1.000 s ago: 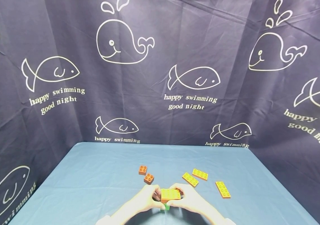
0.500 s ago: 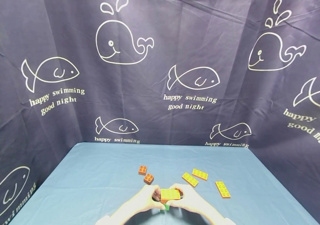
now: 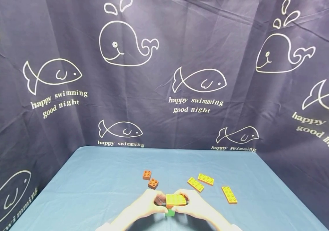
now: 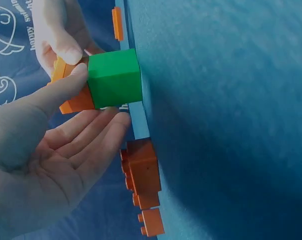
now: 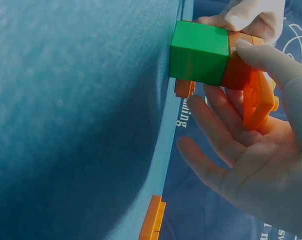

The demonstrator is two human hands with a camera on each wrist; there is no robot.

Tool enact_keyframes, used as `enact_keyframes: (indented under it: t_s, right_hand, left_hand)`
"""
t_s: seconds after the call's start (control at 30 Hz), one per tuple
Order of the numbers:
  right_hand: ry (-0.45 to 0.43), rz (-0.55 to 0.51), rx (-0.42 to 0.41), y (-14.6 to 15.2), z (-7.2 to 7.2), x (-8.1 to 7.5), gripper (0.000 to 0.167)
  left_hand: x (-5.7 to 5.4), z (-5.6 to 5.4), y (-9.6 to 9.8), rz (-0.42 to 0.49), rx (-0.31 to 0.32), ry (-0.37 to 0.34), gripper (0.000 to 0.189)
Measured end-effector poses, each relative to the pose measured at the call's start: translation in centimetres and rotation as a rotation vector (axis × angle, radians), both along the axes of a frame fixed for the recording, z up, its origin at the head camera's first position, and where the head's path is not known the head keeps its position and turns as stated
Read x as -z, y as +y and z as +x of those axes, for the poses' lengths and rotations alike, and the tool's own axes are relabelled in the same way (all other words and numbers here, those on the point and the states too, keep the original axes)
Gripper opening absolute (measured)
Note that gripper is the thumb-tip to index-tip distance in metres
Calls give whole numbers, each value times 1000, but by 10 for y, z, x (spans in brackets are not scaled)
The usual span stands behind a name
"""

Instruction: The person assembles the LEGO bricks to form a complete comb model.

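Note:
A small stack of toy building bricks stands upright between both hands. At its base is a green block (image 5: 198, 54), with an orange-brown brick (image 5: 237, 62) above it and a wider yellow-orange studded plate (image 3: 176, 200) on top, overhanging. My left hand (image 3: 148, 203) holds the stack from the left, its thumb on the orange-brown brick and its other fingers fairly straight along the far side in the left wrist view. My right hand (image 3: 193, 203) grips from the right, thumb on the same brick, index and middle fingers passing behind; its outer fingers reach free of the stack.
Two orange-brown bricks (image 3: 153, 183) lie beyond the left hand on the blue tabletop (image 3: 100, 179). Three yellow-orange plates (image 3: 229, 194) lie flat beyond and right of the right hand. Dark patterned cloth (image 3: 164, 128) rises behind the table and at both sides.
The left hand's fingers have eased outward a little, widening the gap beside the stack. The right hand and the loose bricks keep their places.

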State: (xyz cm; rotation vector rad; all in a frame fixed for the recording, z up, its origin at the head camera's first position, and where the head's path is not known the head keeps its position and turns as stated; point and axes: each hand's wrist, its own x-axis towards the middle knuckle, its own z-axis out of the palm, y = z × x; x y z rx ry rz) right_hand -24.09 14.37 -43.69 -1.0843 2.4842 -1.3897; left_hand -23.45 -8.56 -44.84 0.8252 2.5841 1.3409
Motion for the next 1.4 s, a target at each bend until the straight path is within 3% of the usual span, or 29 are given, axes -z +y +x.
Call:
enact_keyframes:
  t_s: [0.43, 0.77, 0.97, 1.4]
  right_hand:
    - [-5, 96, 46, 0, -1, 0, 29]
    - [-25, 128, 56, 1, 0, 0, 32]
    - [-21, 122, 62, 0, 0, 1, 32]
    - [-13, 126, 54, 1, 0, 0, 31]
  left_hand:
    - [-17, -3, -19, 5, -180, 170, 25]
    - [-13, -6, -30, -37, -281, 175, 24]
    - [-8, -8, -32, -75, -300, 214, 24]
    - [2, -10, -33, -133, -278, 143, 39]
